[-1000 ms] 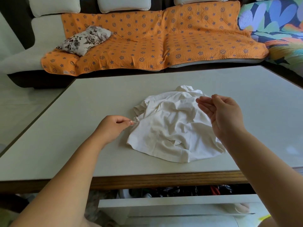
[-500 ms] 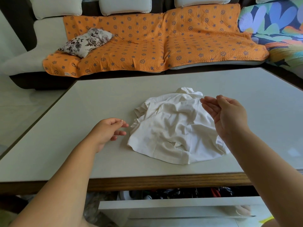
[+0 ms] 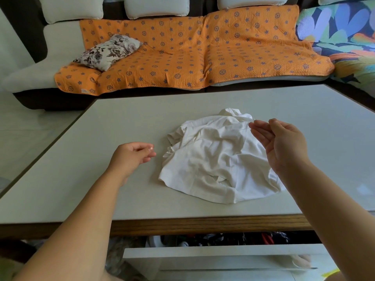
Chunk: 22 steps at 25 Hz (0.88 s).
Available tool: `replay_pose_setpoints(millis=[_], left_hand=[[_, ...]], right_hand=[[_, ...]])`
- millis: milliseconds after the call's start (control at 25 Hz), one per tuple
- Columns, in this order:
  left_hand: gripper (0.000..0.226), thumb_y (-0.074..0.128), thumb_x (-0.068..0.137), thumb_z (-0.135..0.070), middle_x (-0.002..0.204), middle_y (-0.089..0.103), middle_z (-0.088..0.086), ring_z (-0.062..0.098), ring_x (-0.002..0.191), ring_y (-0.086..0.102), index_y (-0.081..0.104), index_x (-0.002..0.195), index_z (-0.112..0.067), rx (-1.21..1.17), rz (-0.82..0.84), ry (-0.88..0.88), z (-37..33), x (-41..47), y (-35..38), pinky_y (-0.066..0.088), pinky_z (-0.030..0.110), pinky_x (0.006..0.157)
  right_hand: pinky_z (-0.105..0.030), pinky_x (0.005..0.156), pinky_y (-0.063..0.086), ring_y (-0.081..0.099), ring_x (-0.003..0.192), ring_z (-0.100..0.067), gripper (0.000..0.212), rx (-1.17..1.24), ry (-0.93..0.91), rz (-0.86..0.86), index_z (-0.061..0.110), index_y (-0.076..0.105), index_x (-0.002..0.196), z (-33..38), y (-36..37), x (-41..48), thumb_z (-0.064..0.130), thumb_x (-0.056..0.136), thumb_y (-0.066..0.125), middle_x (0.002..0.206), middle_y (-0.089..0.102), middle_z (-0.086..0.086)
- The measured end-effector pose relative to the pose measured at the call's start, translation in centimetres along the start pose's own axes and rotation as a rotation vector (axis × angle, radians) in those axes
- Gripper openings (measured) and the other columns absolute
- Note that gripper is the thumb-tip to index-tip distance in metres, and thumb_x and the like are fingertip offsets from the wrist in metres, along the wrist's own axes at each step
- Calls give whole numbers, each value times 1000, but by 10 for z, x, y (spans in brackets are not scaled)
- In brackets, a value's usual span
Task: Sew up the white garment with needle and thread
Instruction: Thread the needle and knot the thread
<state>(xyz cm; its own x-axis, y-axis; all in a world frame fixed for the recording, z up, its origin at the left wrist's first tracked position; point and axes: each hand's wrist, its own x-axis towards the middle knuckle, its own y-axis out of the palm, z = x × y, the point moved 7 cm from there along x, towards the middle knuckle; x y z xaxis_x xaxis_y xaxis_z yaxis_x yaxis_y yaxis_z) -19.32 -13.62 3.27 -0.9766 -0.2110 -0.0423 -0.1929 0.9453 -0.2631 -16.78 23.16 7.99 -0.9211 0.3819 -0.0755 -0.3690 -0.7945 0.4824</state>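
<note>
White garment [image 3: 219, 159] lies crumpled in a heap on pale table [image 3: 91, 179], near the wooden front edge; left hand [image 3: 132, 157] sits just beside its left border, not touching, fingers loosely curled with tips toward the cloth. Right hand [image 3: 282, 142] is raised over the garment's right side, palm turned inward, fingers straight and together. Behind the table: sofa with orange patterned cover [image 3: 192, 53], floral cushion [image 3: 109, 51] resting on its left part, multicoloured fabric [image 3: 341, 33] at far right; below the table edge, a white drawer [image 3: 223, 253] pulled out, contents dark and indistinct.
</note>
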Motion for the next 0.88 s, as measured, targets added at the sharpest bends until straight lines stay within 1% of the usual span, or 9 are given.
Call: replay_pose_setpoints(millis=[80,200,320,400,480,520,600,720,880], left_hand=[[13,68,89,-5,87,73,2,7,74,70,72,99,-13,102,-17,26,-3,1,-3,54,15,76],[19,69,87,-8,74,75,-8,15,77,70,73,83,-26,236,-50,57,-6,2,-6,52,24,81],[18,65,90,-8,72,73,-5,10,64,67,74,84,-22,334,-100,27,-1,2,-10,51,22,68],[21,64,89,-12,95,72,2,12,73,69,72,107,-18,583,-164,-4,-9,0,-13,52,25,68],[42,65,87,-17,129,59,2,24,101,66,61,129,-25,841,-193,120,-39,-13,1,50,31,83],[48,66,87,-18,136,55,-1,25,103,64,56,133,-28,783,-134,230,-57,-24,19,49,29,83],[52,67,90,-15,137,54,-10,19,83,68,52,136,-32,345,165,341,-85,-53,67,48,18,66],[53,60,97,-13,134,58,-10,20,80,73,42,143,-29,-60,569,218,-89,-86,125,50,22,61],[29,54,100,-12,100,74,1,19,86,73,59,128,-17,-190,607,109,-79,-82,133,53,26,69]], right_hand=[[-39,93,57,71,100,-33,22,7,-2,7,4,55,88,0,1,0,8,104,41,85,68,-16],[-38,91,58,73,96,-31,18,16,0,18,3,54,92,0,1,0,8,104,42,87,69,-17],[-36,85,60,73,94,-32,13,5,15,44,5,54,94,-1,4,-3,9,103,46,90,69,-17],[-31,73,60,74,87,-28,11,-163,-15,92,8,59,92,2,9,-8,12,100,54,92,72,-12],[-24,64,54,73,78,-16,9,-494,-112,174,14,67,86,6,19,-18,17,94,64,89,72,-2],[-19,61,51,69,73,-10,8,-649,-172,220,17,70,83,6,26,-24,20,91,68,87,71,2],[-9,58,44,59,66,-2,6,-820,-267,316,21,73,82,5,40,-35,24,87,73,90,65,5],[-5,59,41,52,65,1,8,-892,-306,415,21,75,85,0,52,-45,29,84,75,95,60,8],[-11,62,44,57,70,-4,4,-789,-213,427,27,76,78,-5,51,-47,28,82,77,86,66,10]])
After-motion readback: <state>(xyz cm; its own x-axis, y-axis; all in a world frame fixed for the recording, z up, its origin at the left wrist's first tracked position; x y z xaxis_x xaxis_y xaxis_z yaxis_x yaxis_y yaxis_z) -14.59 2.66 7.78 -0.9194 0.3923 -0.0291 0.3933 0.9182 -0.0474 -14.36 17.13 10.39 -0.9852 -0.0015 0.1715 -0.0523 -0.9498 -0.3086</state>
